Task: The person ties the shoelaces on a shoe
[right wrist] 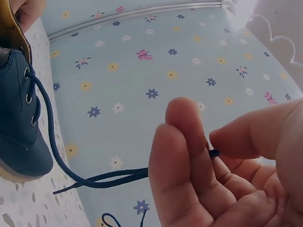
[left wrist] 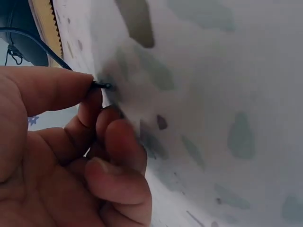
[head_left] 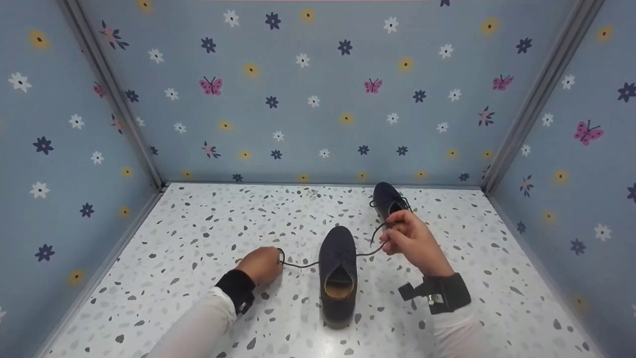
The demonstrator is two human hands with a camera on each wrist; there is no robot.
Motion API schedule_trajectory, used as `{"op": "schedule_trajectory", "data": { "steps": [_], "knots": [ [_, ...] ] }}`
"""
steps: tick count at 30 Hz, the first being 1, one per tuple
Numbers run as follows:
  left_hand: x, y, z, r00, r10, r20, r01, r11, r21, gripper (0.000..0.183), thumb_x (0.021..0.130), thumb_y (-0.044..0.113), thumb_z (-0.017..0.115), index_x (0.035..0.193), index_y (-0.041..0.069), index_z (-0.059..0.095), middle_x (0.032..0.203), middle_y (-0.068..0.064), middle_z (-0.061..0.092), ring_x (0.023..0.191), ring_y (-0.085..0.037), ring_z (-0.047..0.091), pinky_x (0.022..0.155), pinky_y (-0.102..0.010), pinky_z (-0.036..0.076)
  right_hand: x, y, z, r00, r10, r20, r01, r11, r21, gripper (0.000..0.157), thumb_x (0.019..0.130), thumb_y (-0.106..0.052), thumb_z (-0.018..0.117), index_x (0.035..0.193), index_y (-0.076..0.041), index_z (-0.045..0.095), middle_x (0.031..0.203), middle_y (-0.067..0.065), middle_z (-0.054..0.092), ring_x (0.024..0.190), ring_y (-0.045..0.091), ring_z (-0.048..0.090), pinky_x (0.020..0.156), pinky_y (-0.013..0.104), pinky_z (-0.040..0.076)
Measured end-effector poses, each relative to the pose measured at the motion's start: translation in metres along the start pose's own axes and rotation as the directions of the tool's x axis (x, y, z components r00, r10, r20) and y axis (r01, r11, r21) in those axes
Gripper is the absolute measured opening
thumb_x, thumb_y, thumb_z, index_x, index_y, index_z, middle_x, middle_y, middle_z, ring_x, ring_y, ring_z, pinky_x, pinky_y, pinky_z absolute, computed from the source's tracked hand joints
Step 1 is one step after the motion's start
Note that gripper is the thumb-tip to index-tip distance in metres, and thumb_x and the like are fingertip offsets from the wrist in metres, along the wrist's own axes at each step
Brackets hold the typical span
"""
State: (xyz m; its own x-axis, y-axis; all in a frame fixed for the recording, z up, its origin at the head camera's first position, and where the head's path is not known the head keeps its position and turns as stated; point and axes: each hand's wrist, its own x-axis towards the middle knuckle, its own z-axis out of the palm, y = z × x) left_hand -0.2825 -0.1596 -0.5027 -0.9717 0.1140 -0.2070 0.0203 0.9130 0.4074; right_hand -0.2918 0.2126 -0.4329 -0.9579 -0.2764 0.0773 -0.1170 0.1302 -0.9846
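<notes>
A dark blue lace-up shoe stands on the floor, its toe pointing away and its laces drawn out to both sides. To its left, my left hand pinches one shoelace near the end; the tip pokes out past the thumb in the left wrist view. On the other side my right hand pinches the opposite lace, which runs from the metal eyelets and doubles back with a loose tip. A second dark shoe, with a tied bow, is partly hidden behind the right hand.
White speckled floor lies beneath the shoes. Blue flowered panels rise at the back, left and right, joined by grey metal corner posts.
</notes>
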Motion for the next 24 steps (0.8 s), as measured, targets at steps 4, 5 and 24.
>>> {"op": "schedule_trajectory", "data": {
  "steps": [4,5,24],
  "knots": [
    [0.001,-0.002,-0.009,0.998,0.031,-0.051,-0.041,0.977,-0.210,0.010,0.085,0.008,0.067,0.081,0.011,0.059,0.076,-0.003,0.063,0.065,-0.017,0.057,0.059,-0.031,0.044,0.000,0.002,-0.001,1.000,-0.025,0.012,0.026,0.996,-0.086,0.015,0.104,0.001,0.049,0.118,0.003,0.053,0.094,0.016,0.070,0.068,0.018,0.069,0.068,0.033,0.062],
    [0.002,-0.003,-0.012,0.997,0.042,-0.063,-0.058,0.958,-0.280,0.007,0.084,0.008,0.066,0.085,0.011,0.059,0.076,-0.004,0.064,0.063,-0.017,0.057,0.057,-0.029,0.043,0.000,0.002,-0.001,0.999,-0.031,0.012,0.032,0.994,-0.101,0.013,0.103,0.002,0.048,0.115,0.003,0.055,0.094,0.016,0.069,0.067,0.018,0.068,0.068,0.033,0.061],
    [-0.001,-0.039,-0.057,0.992,0.060,-0.114,-0.117,0.787,-0.605,0.037,0.097,0.011,0.060,0.134,0.003,0.059,0.083,-0.006,0.069,0.080,-0.026,0.070,0.071,-0.030,0.058,-0.006,-0.001,-0.017,0.995,-0.040,-0.089,0.030,0.992,-0.121,0.009,0.102,-0.002,0.055,0.100,0.000,0.064,0.094,0.014,0.073,0.064,0.016,0.063,0.063,0.030,0.058]
  ]
}}
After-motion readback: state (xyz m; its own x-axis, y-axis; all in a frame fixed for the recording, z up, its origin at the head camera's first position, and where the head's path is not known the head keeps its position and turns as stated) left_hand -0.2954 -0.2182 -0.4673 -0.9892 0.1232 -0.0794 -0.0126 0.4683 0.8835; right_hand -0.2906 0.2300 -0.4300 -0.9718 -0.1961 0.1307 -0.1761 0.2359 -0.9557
